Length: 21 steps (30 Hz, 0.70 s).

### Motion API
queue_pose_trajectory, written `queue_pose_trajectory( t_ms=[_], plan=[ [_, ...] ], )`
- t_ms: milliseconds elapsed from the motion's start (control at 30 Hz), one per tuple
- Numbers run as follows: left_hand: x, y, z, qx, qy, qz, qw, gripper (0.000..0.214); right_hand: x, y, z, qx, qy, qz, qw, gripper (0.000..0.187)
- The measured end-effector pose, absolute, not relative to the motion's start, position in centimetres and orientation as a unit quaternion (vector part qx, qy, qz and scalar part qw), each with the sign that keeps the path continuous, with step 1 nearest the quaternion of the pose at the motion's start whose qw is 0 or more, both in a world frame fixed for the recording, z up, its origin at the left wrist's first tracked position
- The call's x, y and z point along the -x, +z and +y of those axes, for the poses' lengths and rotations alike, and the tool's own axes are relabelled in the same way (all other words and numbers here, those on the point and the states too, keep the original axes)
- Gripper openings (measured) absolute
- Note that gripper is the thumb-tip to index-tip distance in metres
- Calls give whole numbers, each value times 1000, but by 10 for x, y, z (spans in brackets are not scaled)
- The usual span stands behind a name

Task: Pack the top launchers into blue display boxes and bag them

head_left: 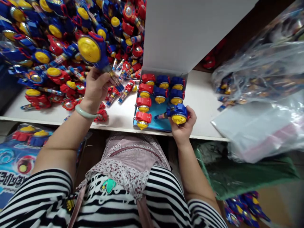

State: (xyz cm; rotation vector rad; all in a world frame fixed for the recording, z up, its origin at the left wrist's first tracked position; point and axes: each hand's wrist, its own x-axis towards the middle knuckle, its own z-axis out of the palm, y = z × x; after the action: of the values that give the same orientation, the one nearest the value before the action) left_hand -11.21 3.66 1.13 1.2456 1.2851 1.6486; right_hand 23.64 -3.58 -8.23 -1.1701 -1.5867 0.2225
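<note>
My left hand is closed round the stick of a blue spinning-top toy with a yellow disc, raised above the pile at the left. My right hand grips another blue spinning-top toy by its side, yellow tip downward, over the front right of an open display box. The box has a blue floor and a raised white lid. Red tops stand in a column along its left side. Several blue tops fill the middle and right columns behind my right hand.
A big heap of red and blue tops covers the table's left. Clear plastic bags lie at the right on the white tabletop. Below hang a green bag and, at left, a printed package. More blue tops lie lower right.
</note>
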Motion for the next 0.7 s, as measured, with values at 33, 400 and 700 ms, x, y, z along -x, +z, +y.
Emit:
queue_pose_trajectory(
  t_ms=[33,400,700],
  plan=[
    [109,11,38,-476,663,461,347,34,-237,-83,-35,485,88,-672,553,73],
    [89,-13,52,-470,726,286,412,28,-228,-82,-16,388,77,-747,534,60],
    [75,-37,37,-522,674,328,407,42,-228,-52,-1,347,153,-815,437,53]
  ],
)
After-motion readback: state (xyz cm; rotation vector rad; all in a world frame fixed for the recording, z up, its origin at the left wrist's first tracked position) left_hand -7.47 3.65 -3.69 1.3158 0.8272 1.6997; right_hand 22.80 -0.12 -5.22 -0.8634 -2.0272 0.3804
